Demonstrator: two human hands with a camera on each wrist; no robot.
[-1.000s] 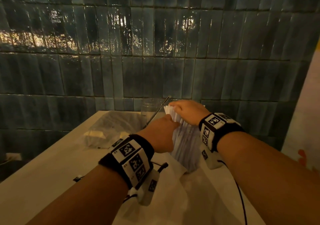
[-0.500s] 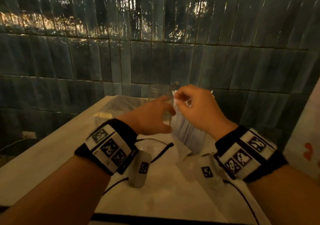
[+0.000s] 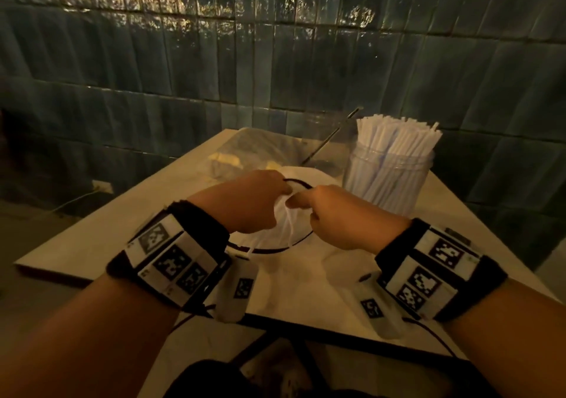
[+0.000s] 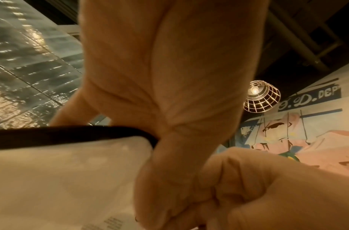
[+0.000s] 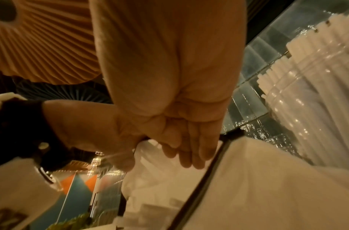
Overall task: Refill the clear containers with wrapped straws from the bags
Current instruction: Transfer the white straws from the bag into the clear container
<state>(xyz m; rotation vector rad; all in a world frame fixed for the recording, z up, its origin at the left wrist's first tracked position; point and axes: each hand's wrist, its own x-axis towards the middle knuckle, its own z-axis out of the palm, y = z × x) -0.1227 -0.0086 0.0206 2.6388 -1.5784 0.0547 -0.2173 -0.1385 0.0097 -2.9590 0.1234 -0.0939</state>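
- The left hand (image 3: 249,206) has its fingers curled over a bunched fold of the white bag (image 3: 288,223), pinching it, with the thumb tucked under; the left wrist view shows the thumb clamped against the bag's dark-edged rim.
- The right hand (image 3: 337,214) sits knuckle to knuckle with the left, its fingers (image 5: 189,149) folded down onto the same bunch of plastic, thumb and forefinger nipping it.
- Both hands meet over the middle of the bag, touching each other, with the crumpled plastic gathered between them.
- A thin dark cord (image 3: 298,183) arcs out from just past the left fingertips and loops round under the hands, lying on the bag.
- The rest of the bag spreads flat below and toward the wrists, covering much of the table (image 3: 92,229).
- Just beyond the right fingertips, a little further to the right, stands the clear jar (image 3: 389,177), upright and packed with wrapped straws (image 3: 398,134) that fan out above its rim.
- Beyond the left fingertips lies a second clear bag (image 3: 254,149), slack on the table, with something pale yellow inside that I cannot make out.
- A thin dark rod (image 3: 330,136) leans up from behind the bags, next to the jar; what it is I cannot tell.
- Behind everything runs a wall (image 3: 275,61) of glossy dark tiles.
- Each wrist wears a black band (image 3: 171,253) with printed markers.
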